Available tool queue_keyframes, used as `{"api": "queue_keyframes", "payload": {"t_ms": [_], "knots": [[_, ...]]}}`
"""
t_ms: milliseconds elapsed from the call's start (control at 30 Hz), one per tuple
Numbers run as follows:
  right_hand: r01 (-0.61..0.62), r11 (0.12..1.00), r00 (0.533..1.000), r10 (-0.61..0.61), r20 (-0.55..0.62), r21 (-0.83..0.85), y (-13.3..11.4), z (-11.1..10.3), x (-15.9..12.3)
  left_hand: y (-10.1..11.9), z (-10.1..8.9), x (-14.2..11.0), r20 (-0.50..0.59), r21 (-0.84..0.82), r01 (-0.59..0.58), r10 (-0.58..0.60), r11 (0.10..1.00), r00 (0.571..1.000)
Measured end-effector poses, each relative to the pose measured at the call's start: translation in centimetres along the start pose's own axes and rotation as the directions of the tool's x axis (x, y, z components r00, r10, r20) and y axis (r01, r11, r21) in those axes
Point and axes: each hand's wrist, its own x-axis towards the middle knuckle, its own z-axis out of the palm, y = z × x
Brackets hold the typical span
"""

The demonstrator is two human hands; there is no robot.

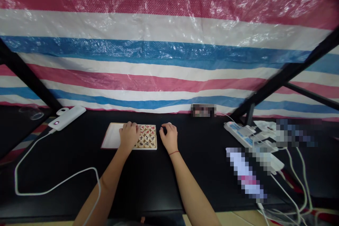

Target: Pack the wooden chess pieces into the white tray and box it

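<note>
A shallow white box (156, 142) holds rows of round Chinese chess pieces (147, 138), marked in red and black characters. Its left part shows a bare white surface (112, 137) with a brown edge. My left hand (129, 136) rests over the middle of the box, fingers bent down at the left side of the pieces; its fingertips are hidden. Just right of the box, my right hand (170, 137) is low over the table with curled fingers and a gap between thumb and forefinger. A small pale round piece (170, 123) peeks out beyond its fingers, apparently a chess piece.
On the black table (150, 183), a white power bank (67, 118) with a cable lies left. A power strip (239, 134) with plugs and tangled cables stands right, near a blurred phone-like object (245, 173). A blurred dark object (203, 110) sits behind. Striped sheeting (159, 53) hangs beyond.
</note>
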Motion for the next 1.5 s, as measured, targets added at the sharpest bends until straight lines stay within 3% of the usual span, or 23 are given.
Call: {"api": "queue_keyframes", "payload": {"t_ms": [300,400,467,533,600,667,767,967,1067,1267,1500], "knots": [[0.065,0.997,0.998,-0.064,-0.006,0.031,-0.9,-0.3,0.1,-1.3,0.5,0.5,-0.039,-0.125,-0.096,0.092,0.987,0.995],[0.136,0.989,0.991,-0.134,-0.029,0.05,-2.0,-1.0,0.1,-1.5,0.3,0.7,-0.164,-0.256,-0.146,0.105,0.956,0.981],[0.232,0.968,0.973,-0.231,-0.022,0.094,-3.1,-1.5,0.0,-1.2,0.1,0.7,-0.278,-0.414,-0.242,0.131,0.878,0.952],[0.32,0.936,0.946,-0.324,0.006,0.149,-4.4,-1.8,-0.2,-0.5,-0.1,0.4,-0.321,-0.585,-0.327,0.159,0.742,0.934],[0.346,0.918,0.934,-0.357,0.025,0.195,-5.3,-1.9,-0.6,0.4,0.0,0.0,-0.255,-0.73,-0.299,0.162,0.614,0.953],[0.328,0.917,0.939,-0.343,0.029,0.228,-5.7,-1.8,-0.9,1.2,0.3,-0.4,-0.136,-0.842,-0.193,0.148,0.504,0.98],[0.293,0.923,0.949,-0.313,0.044,0.251,-4.8,-1.6,-0.6,1.5,0.9,-0.7,-0.001,-0.922,-0.055,0.139,0.384,0.99],[0.014,0.999,0.997,-0.011,-0.073,0.042,2.0,-1.8,2.0,0.0,1.0,-0.2,0.011,-0.907,0.025,-0.036,0.421,0.999],[-0.013,1.0,0.995,0.015,-0.102,0.02,4.3,-1.8,2.6,-0.9,1.0,0.0,0.024,-0.891,0.048,-0.059,0.452,0.998],[0.001,1.0,0.998,-0.002,0.067,0.018,5.1,-1.0,2.2,-2.0,1.7,0.5,0.04,-0.896,0.068,-0.072,0.44,0.997],[-0.003,1.0,0.999,0.002,0.039,0.027,5.3,-0.9,2.1,-2.6,2.2,0.9,0.021,-0.91,0.046,-0.064,0.412,0.998]]}}
